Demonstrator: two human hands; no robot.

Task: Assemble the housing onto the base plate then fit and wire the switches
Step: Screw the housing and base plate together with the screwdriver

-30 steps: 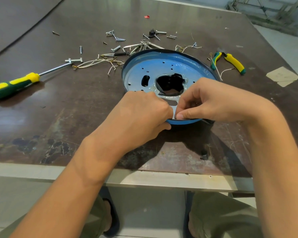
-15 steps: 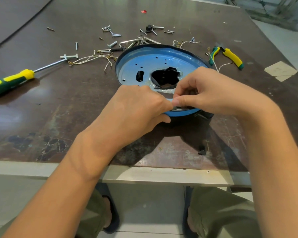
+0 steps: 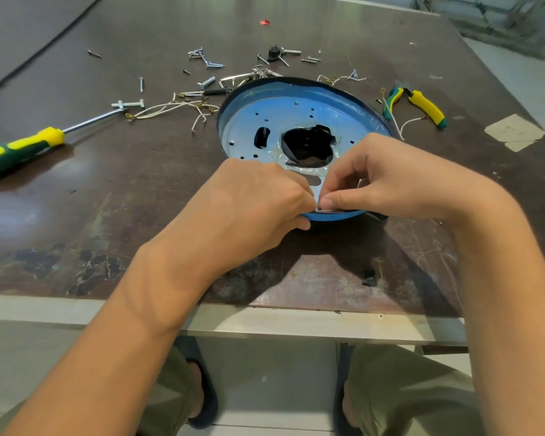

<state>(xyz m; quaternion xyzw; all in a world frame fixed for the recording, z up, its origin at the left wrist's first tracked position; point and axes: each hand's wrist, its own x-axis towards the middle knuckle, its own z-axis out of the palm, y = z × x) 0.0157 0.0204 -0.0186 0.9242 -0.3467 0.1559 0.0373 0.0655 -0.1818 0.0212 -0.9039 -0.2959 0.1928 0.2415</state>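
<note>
The round blue base plate [image 3: 328, 105] lies on the table, with a jagged black opening at its centre and several small holes. Both hands meet at its near rim. My left hand [image 3: 252, 209] is curled, thumb under the rim and fingers on top, gripping the plate. My right hand [image 3: 400, 180] pinches a thin silvery metal piece [image 3: 324, 210] against the rim between thumb and forefinger. A black part [image 3: 376, 216] pokes out from under the plate beside my right hand. The hands hide the rest of the near rim.
A yellow-green screwdriver [image 3: 22, 147] lies far left and yellow-green pliers [image 3: 422, 103] lie right of the plate. Loose screws [image 3: 208, 62], white wires [image 3: 170, 107] and a black knob [image 3: 274, 54] are scattered behind it. The table's front edge [image 3: 265, 322] is close below my wrists.
Both hands stay pinched at the plate's near rim. My right thumb and forefinger have closed in a little toward my left fingers. The plate has not visibly moved.
</note>
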